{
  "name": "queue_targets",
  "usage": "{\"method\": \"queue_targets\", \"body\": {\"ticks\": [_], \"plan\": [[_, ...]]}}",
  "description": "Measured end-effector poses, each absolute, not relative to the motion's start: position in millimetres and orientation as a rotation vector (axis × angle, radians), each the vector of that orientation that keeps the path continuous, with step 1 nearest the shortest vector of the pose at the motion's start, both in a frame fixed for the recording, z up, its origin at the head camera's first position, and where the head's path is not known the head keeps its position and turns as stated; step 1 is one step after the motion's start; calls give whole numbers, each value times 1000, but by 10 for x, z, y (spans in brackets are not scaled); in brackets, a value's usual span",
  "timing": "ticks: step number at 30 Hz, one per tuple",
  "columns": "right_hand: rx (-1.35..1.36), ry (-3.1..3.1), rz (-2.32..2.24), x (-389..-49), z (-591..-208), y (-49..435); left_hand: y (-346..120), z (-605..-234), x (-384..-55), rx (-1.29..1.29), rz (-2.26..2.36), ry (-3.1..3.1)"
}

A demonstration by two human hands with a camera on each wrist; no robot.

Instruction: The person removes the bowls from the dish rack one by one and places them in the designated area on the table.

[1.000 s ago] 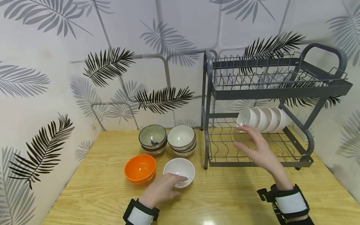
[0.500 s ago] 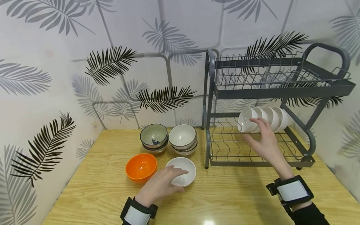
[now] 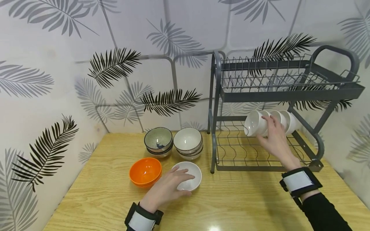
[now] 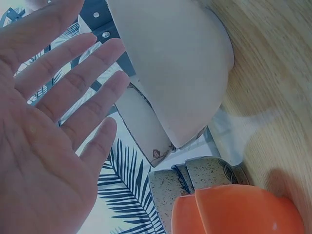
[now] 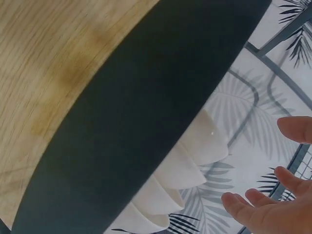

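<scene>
My left hand (image 3: 164, 191) hovers over the near rim of a white bowl (image 3: 194, 176) on the wooden table. In the left wrist view that hand (image 4: 53, 122) has straight, spread fingers beside the white bowl's outer wall (image 4: 180, 63) and holds nothing. My right hand (image 3: 276, 141) reaches into the lower tier of the grey dish rack (image 3: 254, 168), in front of a row of several tilted white bowls (image 3: 252, 124). In the right wrist view its fingers are extended, with a gap between the hand (image 5: 278, 212) and the bowls (image 5: 178, 168).
Left of the white bowl stands a stack of orange bowls (image 3: 144, 171). Behind are stacked green-grey bowls (image 3: 157, 139) and stacked cream bowls with dark rims (image 3: 187, 140). The rack's upper wire tier (image 3: 289, 95) overhangs the lower one. A patterned wall (image 3: 127, 25) closes the back.
My right hand has moved right and slightly up along the row of white bowls in the rack. The left hand has shifted slightly and stays over the white bowl.
</scene>
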State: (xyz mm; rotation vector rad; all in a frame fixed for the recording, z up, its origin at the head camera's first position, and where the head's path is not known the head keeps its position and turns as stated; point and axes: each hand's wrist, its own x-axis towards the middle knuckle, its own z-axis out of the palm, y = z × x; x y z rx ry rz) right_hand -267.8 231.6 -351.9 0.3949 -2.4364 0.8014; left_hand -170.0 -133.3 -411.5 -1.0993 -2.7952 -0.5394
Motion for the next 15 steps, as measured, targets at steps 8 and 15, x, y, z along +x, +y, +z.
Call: {"method": "queue_targets", "body": {"ticks": [8,15], "plan": [[344,-2452,811,-2888,-3503,2376,-1322,-4117,-1695,-1121,-527,-2797],[256,-2512,854,-3021,-3459,2429,-1327,-4117,-1687,-1117,-510,-2795]]}}
